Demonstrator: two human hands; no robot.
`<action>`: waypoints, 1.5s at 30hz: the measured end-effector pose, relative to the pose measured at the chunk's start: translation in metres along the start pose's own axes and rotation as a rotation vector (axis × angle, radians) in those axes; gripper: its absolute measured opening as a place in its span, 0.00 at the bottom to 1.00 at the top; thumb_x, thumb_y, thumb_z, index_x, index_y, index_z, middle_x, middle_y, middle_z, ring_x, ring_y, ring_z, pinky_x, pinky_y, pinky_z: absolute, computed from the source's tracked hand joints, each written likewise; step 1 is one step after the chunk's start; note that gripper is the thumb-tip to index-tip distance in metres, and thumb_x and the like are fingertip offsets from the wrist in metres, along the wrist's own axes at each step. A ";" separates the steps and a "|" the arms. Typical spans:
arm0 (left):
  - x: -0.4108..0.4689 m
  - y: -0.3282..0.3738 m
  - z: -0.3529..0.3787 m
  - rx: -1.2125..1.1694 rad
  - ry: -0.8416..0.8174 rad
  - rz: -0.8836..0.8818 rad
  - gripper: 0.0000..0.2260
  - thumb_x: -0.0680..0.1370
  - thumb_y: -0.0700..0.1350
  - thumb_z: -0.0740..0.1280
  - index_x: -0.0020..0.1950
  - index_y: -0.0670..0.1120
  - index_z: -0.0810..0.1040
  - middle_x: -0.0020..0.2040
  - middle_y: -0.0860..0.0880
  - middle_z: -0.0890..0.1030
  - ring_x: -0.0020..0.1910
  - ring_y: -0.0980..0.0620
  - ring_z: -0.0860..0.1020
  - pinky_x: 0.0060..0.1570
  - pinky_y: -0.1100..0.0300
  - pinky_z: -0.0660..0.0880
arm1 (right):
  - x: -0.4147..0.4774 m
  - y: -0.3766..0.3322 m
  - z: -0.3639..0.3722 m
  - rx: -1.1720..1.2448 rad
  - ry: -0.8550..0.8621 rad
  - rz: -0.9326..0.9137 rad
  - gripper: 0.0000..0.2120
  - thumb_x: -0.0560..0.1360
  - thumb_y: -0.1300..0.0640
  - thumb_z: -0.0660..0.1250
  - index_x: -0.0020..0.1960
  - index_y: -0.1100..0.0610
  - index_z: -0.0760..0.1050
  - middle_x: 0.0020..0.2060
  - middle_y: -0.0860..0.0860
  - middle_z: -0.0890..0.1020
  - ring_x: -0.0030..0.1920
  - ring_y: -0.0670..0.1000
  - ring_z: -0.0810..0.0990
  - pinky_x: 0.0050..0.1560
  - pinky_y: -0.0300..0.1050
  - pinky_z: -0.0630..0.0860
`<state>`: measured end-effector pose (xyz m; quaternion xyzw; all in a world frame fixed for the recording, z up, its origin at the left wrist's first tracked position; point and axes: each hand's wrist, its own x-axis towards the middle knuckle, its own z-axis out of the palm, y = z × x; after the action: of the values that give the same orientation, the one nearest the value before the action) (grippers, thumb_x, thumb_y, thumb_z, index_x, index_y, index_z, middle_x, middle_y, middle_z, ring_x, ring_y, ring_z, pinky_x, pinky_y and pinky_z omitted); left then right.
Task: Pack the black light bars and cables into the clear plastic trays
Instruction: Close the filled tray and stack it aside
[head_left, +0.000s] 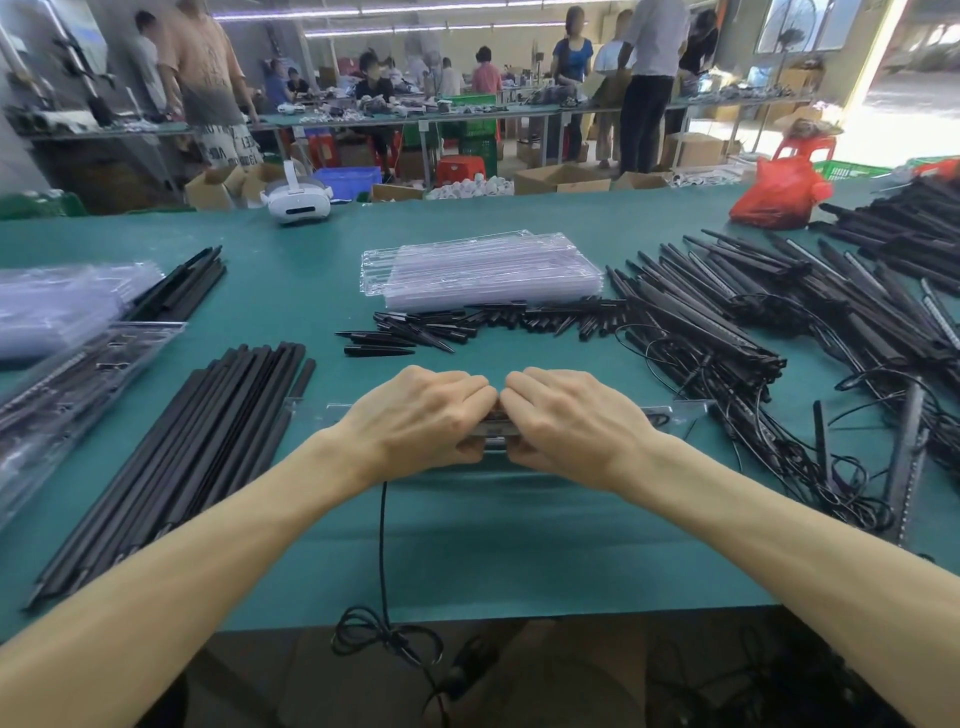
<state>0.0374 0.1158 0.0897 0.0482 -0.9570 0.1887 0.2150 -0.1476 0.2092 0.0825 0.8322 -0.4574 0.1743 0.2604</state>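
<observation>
Step in hand: seating parts into one clear tray (670, 413), lying crosswise on the green table (519, 545) at the centre of view, mostly hidden under both hands. Looks mid-pack, a judgement only.

Left hand (415, 415) and right hand (576, 421) meet knuckle to knuckle over the tray's middle. Fingers (467, 392) of both are curled tight down over the far side with thumbs on the near side, so each hand pinches the tray and the dark part (493, 428) showing in the gap. Cannot tell what that part is, or whether it is fully clicked in.

A black cable (383, 545) runs out from under the left hand toward 6 o'clock and hangs in a loop off the table edge. It is not in the tray.

Next move likely calls for gathering that cable and tucking it into a pocket.

Supply:
- plain black bars (197, 447) at 9 o'clock
- cabled light bars (753, 322) piled at 2 o'clock
- empty tray stack (483, 270) at 12 o'clock
- small black end pieces (467, 322) just in front of that stack
- filled trays (67, 395) at 10 o'clock
</observation>
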 end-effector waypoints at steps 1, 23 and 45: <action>0.000 0.000 0.001 -0.001 0.002 0.000 0.12 0.66 0.40 0.76 0.37 0.42 0.72 0.33 0.47 0.73 0.28 0.47 0.71 0.22 0.54 0.68 | 0.000 0.000 0.001 -0.003 0.003 0.006 0.13 0.62 0.62 0.77 0.36 0.62 0.73 0.32 0.56 0.75 0.30 0.58 0.74 0.28 0.48 0.73; -0.025 0.032 0.020 -0.022 -0.024 -0.169 0.09 0.79 0.49 0.69 0.51 0.44 0.82 0.44 0.48 0.79 0.41 0.47 0.77 0.40 0.51 0.78 | -0.038 -0.012 0.027 -0.055 -0.013 0.108 0.04 0.75 0.62 0.68 0.42 0.60 0.77 0.38 0.54 0.76 0.38 0.56 0.75 0.38 0.52 0.75; -0.046 0.025 0.032 -0.375 -0.074 -0.428 0.10 0.83 0.50 0.65 0.56 0.47 0.84 0.51 0.52 0.78 0.51 0.52 0.76 0.53 0.52 0.75 | -0.078 -0.023 0.037 0.265 -0.102 0.322 0.18 0.83 0.46 0.60 0.61 0.58 0.79 0.55 0.50 0.78 0.56 0.52 0.75 0.58 0.49 0.75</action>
<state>0.0615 0.1272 0.0347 0.2153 -0.9504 -0.0434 0.2202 -0.1665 0.2496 0.0058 0.7830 -0.5702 0.2301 0.0940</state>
